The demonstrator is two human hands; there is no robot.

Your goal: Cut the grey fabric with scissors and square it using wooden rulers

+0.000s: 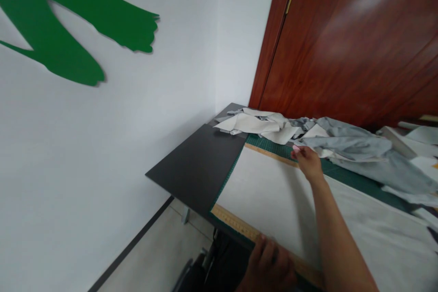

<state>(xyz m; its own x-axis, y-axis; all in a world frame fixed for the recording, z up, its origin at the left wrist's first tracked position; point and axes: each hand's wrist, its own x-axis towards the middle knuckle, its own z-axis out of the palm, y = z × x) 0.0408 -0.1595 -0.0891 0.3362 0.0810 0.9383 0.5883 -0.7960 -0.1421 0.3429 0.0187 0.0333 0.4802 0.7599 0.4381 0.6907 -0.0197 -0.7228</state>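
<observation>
A white sheet of fabric (pixel 263 187) is spread over a green cutting mat (pixel 268 145) on the dark table. Along its near edge runs a wooden ruler (pixel 236 222), with my left hand (pixel 272 262) bent over it and its fingers pressed on top. Another wooden strip (pixel 270 154) lies along the far edge of the fabric. My right hand (pixel 309 163) reaches across to this far strip, fingers closed in a pinch. A small pink piece (pixel 296 148) shows at the fingertips; its exact kind is unclear.
Crumpled grey and white fabric scraps (pixel 356 141) are heaped along the back of the dark table (pixel 201 159). Behind stands a reddish wooden door (pixel 342 45). A white wall (pixel 153 100) with green lettering (pixel 78 13) borders the left. Below the near edge, a dark chair (pixel 195 271) partly shows.
</observation>
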